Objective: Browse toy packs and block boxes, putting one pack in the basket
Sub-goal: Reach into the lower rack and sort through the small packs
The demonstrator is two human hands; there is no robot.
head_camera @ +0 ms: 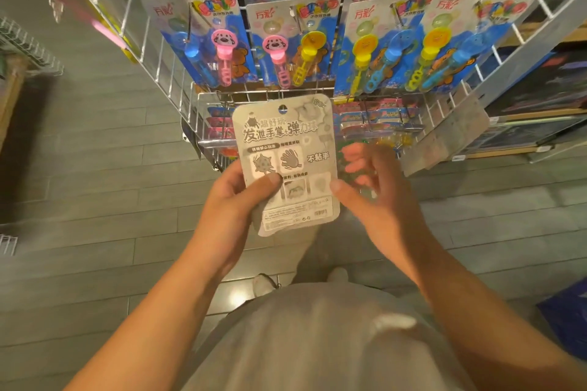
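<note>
I hold a toy pack (287, 162) upright in front of me, its grey printed back facing me. My left hand (236, 200) grips its lower left part, thumb across the card. My right hand (371, 190) is just right of it, thumb at the card's right edge. Its curled fingers pinch a second, clear pack (355, 165) with greenish pieces, which is blurred. A blue object (565, 324) at the lower right edge may be the basket; I cannot tell.
A white wire rack (178, 79) stands ahead, hung with bubble-wand packs (295, 44) in a row. More red and blue packs (378, 117) hang on the lower row. Shelves of flat boxes (533, 95) are on the right. A grey plank floor lies below.
</note>
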